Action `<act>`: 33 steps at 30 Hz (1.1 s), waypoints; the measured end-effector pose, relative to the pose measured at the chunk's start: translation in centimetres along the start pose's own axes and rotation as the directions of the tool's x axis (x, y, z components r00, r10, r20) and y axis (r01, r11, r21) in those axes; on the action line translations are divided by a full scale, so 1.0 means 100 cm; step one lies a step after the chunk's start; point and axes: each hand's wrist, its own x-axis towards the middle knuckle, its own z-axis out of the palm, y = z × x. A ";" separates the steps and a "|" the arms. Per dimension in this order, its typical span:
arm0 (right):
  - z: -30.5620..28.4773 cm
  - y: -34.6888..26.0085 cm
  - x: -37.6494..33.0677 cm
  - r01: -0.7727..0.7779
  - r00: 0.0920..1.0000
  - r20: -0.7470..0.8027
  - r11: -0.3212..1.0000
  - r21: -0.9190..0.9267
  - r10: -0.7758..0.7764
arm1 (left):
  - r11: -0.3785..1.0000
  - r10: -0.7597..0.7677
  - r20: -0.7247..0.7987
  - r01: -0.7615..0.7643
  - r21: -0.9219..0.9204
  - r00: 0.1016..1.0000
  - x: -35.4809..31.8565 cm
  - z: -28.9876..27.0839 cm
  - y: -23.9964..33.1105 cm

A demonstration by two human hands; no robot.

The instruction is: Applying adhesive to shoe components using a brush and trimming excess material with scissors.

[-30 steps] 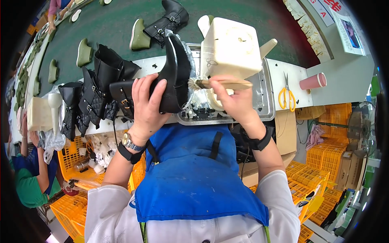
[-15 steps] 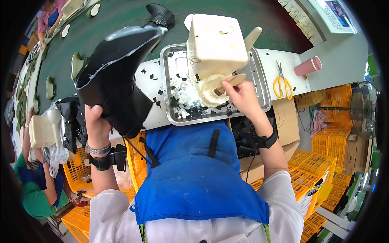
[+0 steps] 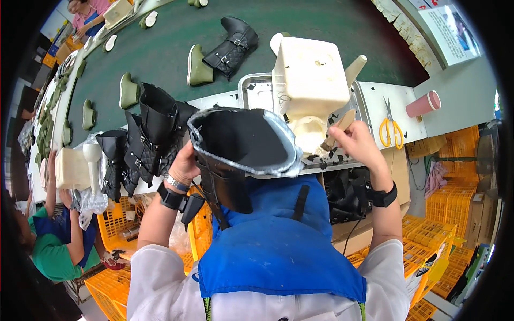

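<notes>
The black boot (image 3: pixel 235 155) is now held upright in front of the person's chest, its open grey-lined top facing the camera; half a second ago it was swung out to the left, sole uppermost. The left hand (image 3: pixel 184 166) is clenched around its shaft. The right hand (image 3: pixel 353 142) grasps a wooden-handled brush (image 3: pixel 337 128) at the cream glue container (image 3: pixel 310 80) standing in the metal tray (image 3: pixel 251 88), much as before. By my reading, the boot is being brought back for brushing. More black boots (image 3: pixel 144 139) stand on the bench (image 3: pixel 375 96) at left; yellow scissors (image 3: pixel 389 128) lie at right.
</notes>
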 end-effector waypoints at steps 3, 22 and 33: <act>-0.009 -0.002 0.011 0.096 0.989 -0.140 0.918 0.386 -0.045 | 0.998 -0.055 0.052 0.056 -0.017 0.997 0.011 0.004 -0.007; 0.020 -0.104 0.033 0.566 0.824 0.044 0.818 -0.103 -0.565 | 0.947 -0.249 0.221 0.190 0.258 0.943 0.023 0.044 -0.005; 0.009 -0.098 0.030 0.552 0.834 0.147 0.810 -0.199 -0.532 | 0.880 -0.268 0.066 0.216 0.422 0.961 0.016 0.053 0.005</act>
